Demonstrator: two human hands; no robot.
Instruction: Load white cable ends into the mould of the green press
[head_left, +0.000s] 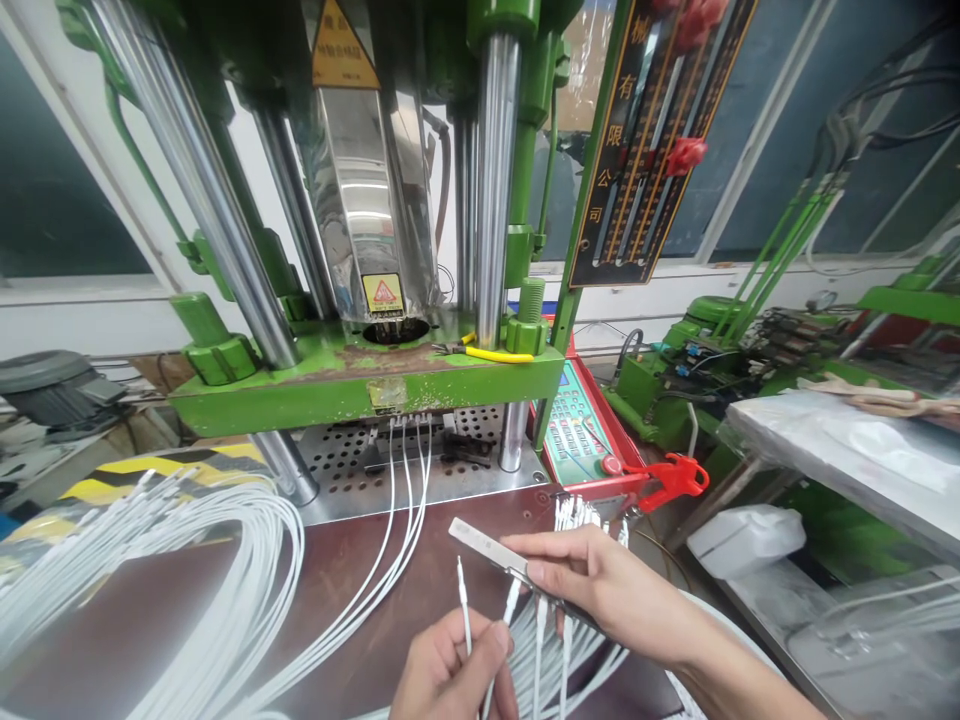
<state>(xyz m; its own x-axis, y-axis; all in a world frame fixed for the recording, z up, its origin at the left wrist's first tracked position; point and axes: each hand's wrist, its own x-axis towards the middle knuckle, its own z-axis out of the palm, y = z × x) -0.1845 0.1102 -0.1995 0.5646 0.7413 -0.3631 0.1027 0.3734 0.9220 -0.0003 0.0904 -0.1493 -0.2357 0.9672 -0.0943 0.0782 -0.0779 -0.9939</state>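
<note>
While left hand [450,670] pinches cable tip [463,590], right hand [600,590] holds metal strip [487,547] just above.

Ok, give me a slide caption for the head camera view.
Left hand pinches a thin white cable end; right hand holds a flat metal strip before a green moulding press.

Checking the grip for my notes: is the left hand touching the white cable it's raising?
Touching. The head view shows the left hand pinching the white cable between thumb and fingers, its tip sticking up above them.
</note>
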